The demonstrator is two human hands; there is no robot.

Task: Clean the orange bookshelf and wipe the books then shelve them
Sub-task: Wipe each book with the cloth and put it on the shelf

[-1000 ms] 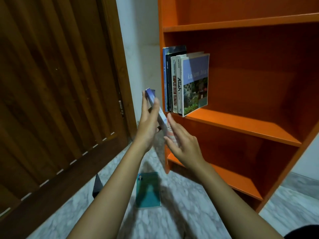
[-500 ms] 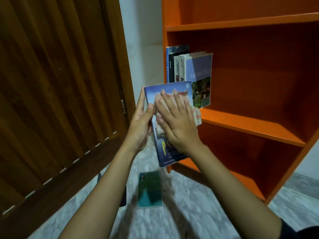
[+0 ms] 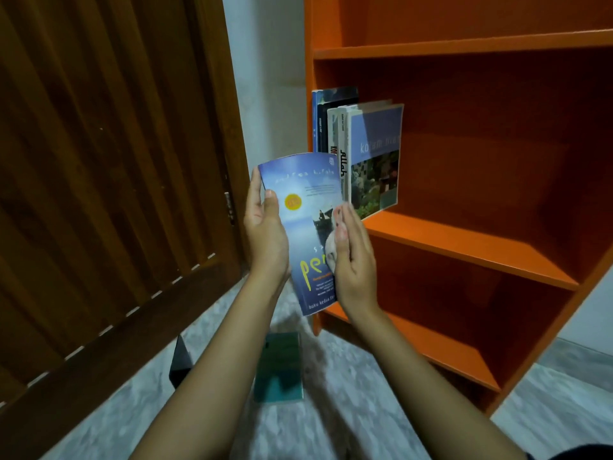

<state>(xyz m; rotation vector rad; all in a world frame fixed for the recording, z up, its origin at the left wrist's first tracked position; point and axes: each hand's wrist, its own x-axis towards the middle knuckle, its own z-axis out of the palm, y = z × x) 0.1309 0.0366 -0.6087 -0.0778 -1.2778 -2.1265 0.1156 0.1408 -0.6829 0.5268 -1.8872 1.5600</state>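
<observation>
Fingers wipe a blue book, held in the air before the orange bookshelf.
The left hand grips its spine edge, thumb on the cover; the right hand presses a pale cloth there with straight fingers. A hard push may bend the soft book or slip it loose. The cloth is mostly hidden, and the floor is blurred.

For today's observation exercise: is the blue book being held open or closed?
Closed. The blue book shows its front cover; the left hand grips its edge, the right hand presses a cloth on it.
</observation>
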